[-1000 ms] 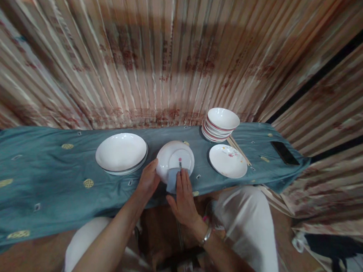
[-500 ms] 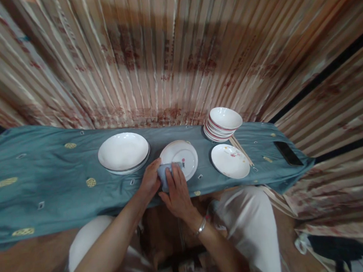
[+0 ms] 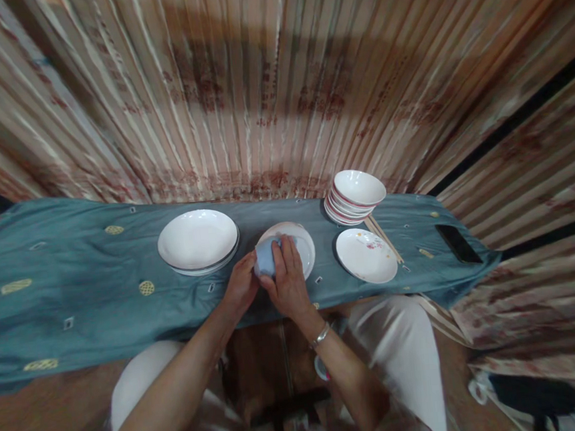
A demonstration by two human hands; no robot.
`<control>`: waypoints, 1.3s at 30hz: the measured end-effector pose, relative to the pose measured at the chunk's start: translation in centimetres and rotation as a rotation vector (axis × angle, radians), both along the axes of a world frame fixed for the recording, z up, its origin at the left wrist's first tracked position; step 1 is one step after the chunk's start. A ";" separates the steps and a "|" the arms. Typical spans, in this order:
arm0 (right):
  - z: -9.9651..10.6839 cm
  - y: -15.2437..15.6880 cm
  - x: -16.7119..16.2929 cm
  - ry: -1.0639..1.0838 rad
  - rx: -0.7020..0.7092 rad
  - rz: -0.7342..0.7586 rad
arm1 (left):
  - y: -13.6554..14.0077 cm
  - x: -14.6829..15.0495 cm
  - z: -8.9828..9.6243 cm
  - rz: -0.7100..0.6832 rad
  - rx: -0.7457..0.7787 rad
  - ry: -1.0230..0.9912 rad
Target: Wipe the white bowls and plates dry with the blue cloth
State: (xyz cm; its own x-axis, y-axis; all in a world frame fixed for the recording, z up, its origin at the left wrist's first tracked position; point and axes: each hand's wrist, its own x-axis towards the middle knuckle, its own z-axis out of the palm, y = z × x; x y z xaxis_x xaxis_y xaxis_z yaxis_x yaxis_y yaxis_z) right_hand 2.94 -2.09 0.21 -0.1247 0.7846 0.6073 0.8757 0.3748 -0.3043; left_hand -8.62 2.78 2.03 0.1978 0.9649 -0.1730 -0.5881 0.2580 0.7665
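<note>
A white plate point(image 3: 307, 246), its underside with the foot ring facing up, is in the middle of the table. My left hand point(image 3: 243, 283) grips the plate's left edge between thumb and fingers. With my right hand point(image 3: 289, 279) I press a light blue cloth point(image 3: 265, 258) against the plate's underside; the cloth and fingers cover the plate's left half and centre. My right fingers are bent over the cloth, close to my left thumb.
Large white plates point(image 3: 198, 240) are stacked at the left. A stack of bowls point(image 3: 359, 192) stands at the back right, with a small flowered plate point(image 3: 366, 257) before it. Chopsticks point(image 3: 384, 239) and a black phone point(image 3: 457, 243) lie farther right on the green tablecloth point(image 3: 86, 280).
My right hand has slid the cloth up and slightly right, from the plate's near left edge across its underside. My left hand still holds the left edge.
</note>
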 end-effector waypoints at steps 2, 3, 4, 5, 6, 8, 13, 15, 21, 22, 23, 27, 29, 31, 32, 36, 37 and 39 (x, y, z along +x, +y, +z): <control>0.1 0.3 0.3 -0.002 -0.017 -0.020 | 0.1 0.1 0.0 -0.010 -0.027 -0.017; 0.2 0.5 0.5 -0.002 -0.024 -0.027 | 0.1 0.1 -0.1 -0.009 -0.039 -0.021; 0.2 0.6 0.7 -0.001 -0.028 -0.033 | 0.1 0.1 -0.1 -0.005 -0.046 -0.024; 0.2 0.8 0.9 0.002 -0.028 -0.040 | 0.1 0.1 -0.1 -0.002 -0.049 -0.026; 0.2 0.9 1.1 0.007 -0.025 -0.047 | 0.1 0.1 -0.2 -0.001 -0.048 -0.028; 0.2 1.2 1.4 0.019 -0.012 -0.064 | 0.1 0.1 -0.3 -0.007 -0.042 -0.032; -0.1 1.5 2.1 0.046 0.032 -0.085 | 0.1 0.1 -0.3 -0.044 -0.036 -0.013; -0.2 1.5 2.3 0.066 0.050 -0.092 | 0.1 0.1 -0.3 -0.032 -0.035 -0.004; -0.8 1.4 3.0 0.137 0.034 -0.136 | 0.1 0.3 -0.2 -0.035 -0.020 -0.027; -0.9 1.3 3.1 0.153 0.026 -0.147 | 0.1 0.3 -0.3 -0.036 -0.019 -0.032; -1.1 1.2 3.2 0.171 0.020 -0.157 | 0.1 0.3 -0.3 -0.032 -0.017 -0.038; -1.7 0.9 3.4 0.237 0.003 -0.175 | 0.3 0.3 -0.8 -0.025 -0.018 -0.052; -2.0 0.6 3.5 0.267 -0.013 -0.180 | 0.4 0.3 -1.1 -0.031 -0.021 -0.044; -2.4 0.2 3.5 0.294 -0.038 -0.190 | 0.6 0.3 -1.4 -0.032 -0.025 -0.032; -2.5 0.0 3.5 0.306 -0.050 -0.197 | 0.7 0.2 -1.5 -0.033 -0.028 -0.025; -3.2 -0.9 3.4 0.345 -0.094 -0.220 | 0.8 0.0 -1.7 -0.033 -0.036 -0.005; -3.4 -1.1 3.4 0.354 -0.104 -0.224 | 0.8 0.0 -1.7 -0.036 -0.039 -0.003; -3.8 -1.5 3.3 0.375 -0.119 -0.234 | 0.8 0.0 -1.6 -0.042 -0.043 -0.001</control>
State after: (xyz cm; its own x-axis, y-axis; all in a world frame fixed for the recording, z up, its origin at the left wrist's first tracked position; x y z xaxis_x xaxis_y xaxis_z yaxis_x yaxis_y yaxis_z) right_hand 6.21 -3.62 -3.55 0.2752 0.8328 0.4803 0.7535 0.1235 -0.6458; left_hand -8.63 3.60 0.47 0.2381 0.9473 -0.2141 -0.5766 0.3153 0.7537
